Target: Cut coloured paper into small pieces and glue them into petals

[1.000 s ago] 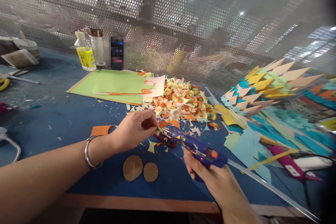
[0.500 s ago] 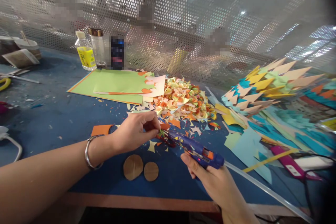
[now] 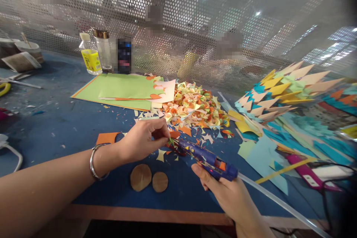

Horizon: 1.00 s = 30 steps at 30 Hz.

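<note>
My right hand is wrapped round a blue hot glue gun, and a long clear glue stick sticks out of its back end. The gun's nozzle points up and left. My left hand pinches a small green paper piece right by that nozzle; whether the two touch I cannot make out. Below the left hand, two round brown cardboard discs lie side by side near the table edge. An orange paper piece rests beside the left wrist.
Beyond my hands is a heap of paper cutouts, with green paper sheets to its left. A spiky folded-paper construction stands at right, near a magenta power strip with cables. Bottles stand before a perforated metal screen.
Both hands stay almost where they were, with the green paper piece still at the glue gun's nozzle. The view has shifted very slightly.
</note>
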Tool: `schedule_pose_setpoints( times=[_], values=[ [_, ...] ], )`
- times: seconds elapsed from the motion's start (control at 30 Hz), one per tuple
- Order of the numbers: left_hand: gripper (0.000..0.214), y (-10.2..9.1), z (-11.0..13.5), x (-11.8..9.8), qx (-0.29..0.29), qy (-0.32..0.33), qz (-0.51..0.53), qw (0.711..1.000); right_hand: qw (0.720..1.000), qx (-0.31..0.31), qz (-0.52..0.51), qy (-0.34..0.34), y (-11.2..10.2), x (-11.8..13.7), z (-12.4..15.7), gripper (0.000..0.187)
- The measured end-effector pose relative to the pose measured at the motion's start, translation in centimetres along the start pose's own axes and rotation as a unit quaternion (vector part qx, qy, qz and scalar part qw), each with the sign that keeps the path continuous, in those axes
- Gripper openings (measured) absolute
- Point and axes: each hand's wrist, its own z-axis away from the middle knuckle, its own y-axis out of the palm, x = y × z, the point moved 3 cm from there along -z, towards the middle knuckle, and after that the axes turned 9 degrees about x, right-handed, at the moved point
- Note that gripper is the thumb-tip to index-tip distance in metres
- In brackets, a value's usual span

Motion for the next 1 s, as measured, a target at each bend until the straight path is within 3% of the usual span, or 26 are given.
schedule_pose_setpoints(
  times=[0.43, 0.7, 1.0],
  values=[
    [0.004, -0.04, 0.02, 0.32, 0.000, 0.001, -0.007, 1.000, 1.000, -0.004, 0.007, 0.014, -0.21, -0.39, 0.10, 0.043],
    [0.004, -0.09, 0.03, 0.25, -0.003, 0.005, 0.000, 1.000, 1.000, -0.002, 0.009, 0.010, -0.18, -0.67, 0.04, 0.031],
    [0.003, -0.06, 0.15, 0.55, -0.006, 0.006, 0.021, 1.000, 1.000, 0.002, 0.002, 0.012, -0.24, -0.89, 0.06, 0.031]
  ],
)
